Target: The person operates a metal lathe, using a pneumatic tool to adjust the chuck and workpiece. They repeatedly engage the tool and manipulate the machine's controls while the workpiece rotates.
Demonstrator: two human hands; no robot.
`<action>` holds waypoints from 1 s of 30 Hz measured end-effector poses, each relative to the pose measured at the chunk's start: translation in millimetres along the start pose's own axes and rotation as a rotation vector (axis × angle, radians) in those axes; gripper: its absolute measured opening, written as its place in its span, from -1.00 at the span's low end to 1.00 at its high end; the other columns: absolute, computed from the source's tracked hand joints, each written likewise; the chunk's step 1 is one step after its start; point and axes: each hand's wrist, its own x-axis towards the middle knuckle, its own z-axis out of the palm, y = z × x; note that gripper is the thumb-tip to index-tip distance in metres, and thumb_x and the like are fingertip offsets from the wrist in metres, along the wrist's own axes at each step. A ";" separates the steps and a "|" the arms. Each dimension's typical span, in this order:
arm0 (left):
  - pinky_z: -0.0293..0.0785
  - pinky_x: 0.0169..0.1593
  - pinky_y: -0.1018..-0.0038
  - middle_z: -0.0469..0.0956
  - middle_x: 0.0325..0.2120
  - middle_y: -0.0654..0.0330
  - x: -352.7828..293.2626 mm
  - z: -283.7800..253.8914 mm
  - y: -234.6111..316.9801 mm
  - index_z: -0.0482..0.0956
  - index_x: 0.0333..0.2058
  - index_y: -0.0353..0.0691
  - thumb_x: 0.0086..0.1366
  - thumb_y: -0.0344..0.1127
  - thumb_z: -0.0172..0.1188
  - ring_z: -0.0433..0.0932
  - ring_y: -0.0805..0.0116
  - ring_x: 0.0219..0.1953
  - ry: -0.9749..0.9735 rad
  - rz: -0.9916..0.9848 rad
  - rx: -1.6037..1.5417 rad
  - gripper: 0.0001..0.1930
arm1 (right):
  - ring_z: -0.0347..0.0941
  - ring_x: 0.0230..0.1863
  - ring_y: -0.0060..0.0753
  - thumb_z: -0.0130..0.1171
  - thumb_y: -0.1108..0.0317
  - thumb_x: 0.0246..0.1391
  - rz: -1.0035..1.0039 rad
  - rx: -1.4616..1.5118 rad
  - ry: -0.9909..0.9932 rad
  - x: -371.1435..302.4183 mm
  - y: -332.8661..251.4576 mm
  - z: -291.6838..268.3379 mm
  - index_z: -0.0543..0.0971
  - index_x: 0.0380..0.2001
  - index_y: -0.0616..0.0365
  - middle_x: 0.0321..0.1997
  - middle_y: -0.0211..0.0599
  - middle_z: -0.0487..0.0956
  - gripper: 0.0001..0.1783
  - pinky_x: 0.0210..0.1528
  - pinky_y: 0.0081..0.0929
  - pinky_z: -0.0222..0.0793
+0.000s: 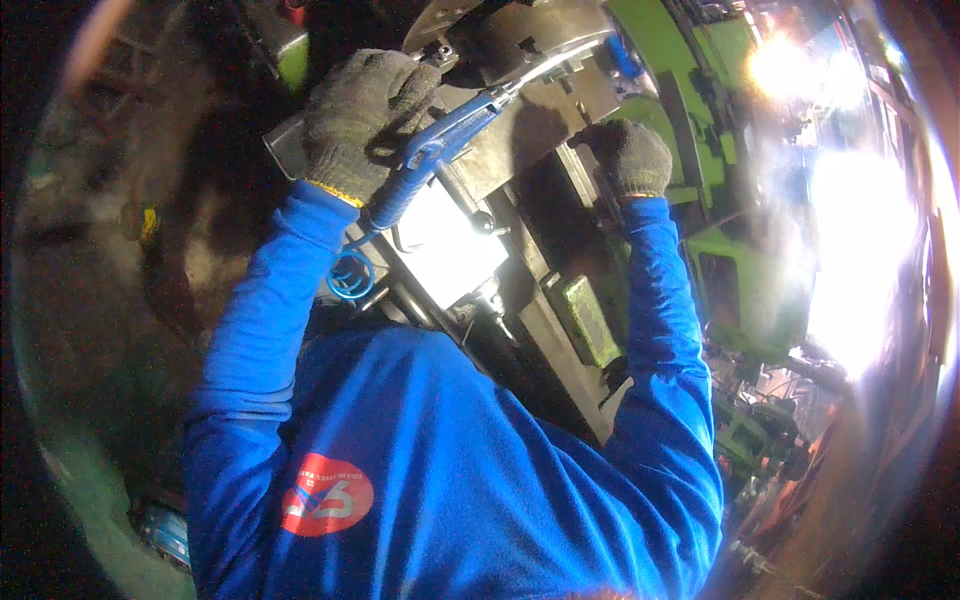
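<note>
My left hand [362, 122], in a grey knit glove, is closed beside a blue air blow gun [445, 140]. Its curled fingers hide what they grip; a metal fitting [438, 54] shows just past them. The gun's thin metal nozzle points up and right across a large round metal chuck [500, 45], and no fingers show wrapped over its handle. My right hand [636, 158], also gloved, makes a fist at the right of the chuck, by a dark metal part. Whatever is inside that fist is hidden.
A coiled blue hose [350, 274] hangs below the gun. Nearer me are a brightly lit white surface [450, 250], small levers [492, 300] and a green-edged block [590, 320]. Green machine housing [720, 60] stands at the right, with strong glare beyond it.
</note>
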 end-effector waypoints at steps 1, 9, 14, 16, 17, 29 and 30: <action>0.53 0.05 0.08 0.59 -0.10 0.09 -0.6 1.4 -0.8 0.61 -0.05 -0.03 0.23 0.03 0.35 0.59 -0.06 -0.01 0.007 -0.017 0.004 -0.60 | 0.65 -0.10 0.04 0.27 0.00 0.16 -0.008 0.016 -0.021 -1.1 -1.0 -4.6 0.70 -0.13 -0.14 -0.23 -0.16 0.70 -0.70 -0.06 0.00 0.54; 0.52 0.02 0.06 0.59 -0.10 0.05 0.6 -1.5 3.8 0.61 -0.08 -0.05 0.35 0.02 0.29 0.60 -0.09 -0.03 0.025 0.020 0.015 -0.67 | 0.58 0.05 0.00 0.25 0.21 0.12 -0.126 -0.063 0.096 -7.0 5.6 -8.1 0.65 0.01 -0.17 -0.06 -0.21 0.65 -0.65 0.01 -0.05 0.56; 0.53 0.02 0.05 0.60 -0.12 0.05 0.1 3.6 -1.6 0.62 -0.11 -0.06 0.37 0.05 0.26 0.60 -0.08 -0.04 0.016 0.017 -0.014 -0.66 | 0.58 0.05 -0.05 0.24 0.23 0.13 -0.182 -0.136 0.004 10.2 16.5 8.9 0.66 -0.02 -0.16 -0.03 -0.23 0.65 -0.68 0.04 -0.07 0.57; 0.53 0.02 0.06 0.61 -0.13 0.05 -0.6 4.0 -4.9 0.62 -0.11 -0.06 0.36 0.07 0.25 0.60 -0.08 -0.04 0.020 0.016 -0.015 -0.65 | 0.58 0.04 -0.04 0.22 0.24 0.13 -0.191 -0.126 0.003 8.9 8.2 0.3 0.67 -0.06 -0.13 -0.05 -0.23 0.66 -0.72 0.04 -0.06 0.57; 0.53 0.02 0.06 0.61 -0.13 0.05 -1.2 3.8 -6.1 0.63 -0.10 -0.05 0.36 0.09 0.25 0.60 -0.08 -0.04 0.023 0.020 -0.012 -0.64 | 0.59 0.03 -0.04 0.22 0.24 0.14 -0.195 -0.121 0.003 8.8 4.7 -2.7 0.68 -0.08 -0.11 -0.06 -0.24 0.66 -0.73 0.03 -0.06 0.57; 0.50 0.11 0.10 0.60 -0.08 0.04 1.0 4.1 -6.7 0.64 -0.06 -0.07 0.29 -0.01 0.32 0.58 -0.08 0.03 -0.024 0.053 -0.052 -0.65 | 0.67 -0.18 0.18 0.17 -0.08 0.24 0.174 0.128 0.073 8.0 -5.3 27.9 0.75 -0.36 -0.10 -0.32 -0.08 0.73 -0.64 -0.10 0.08 0.58; 0.50 0.10 0.06 0.60 -0.07 0.04 2.4 -1.0 -6.4 0.64 -0.06 -0.05 0.30 0.09 0.30 0.57 -0.11 0.03 -0.028 0.073 -0.064 -0.60 | 0.67 -0.17 0.17 0.19 -0.09 0.23 0.193 0.141 0.021 9.3 -8.2 19.0 0.76 -0.33 -0.10 -0.30 -0.08 0.73 -0.64 -0.09 0.07 0.58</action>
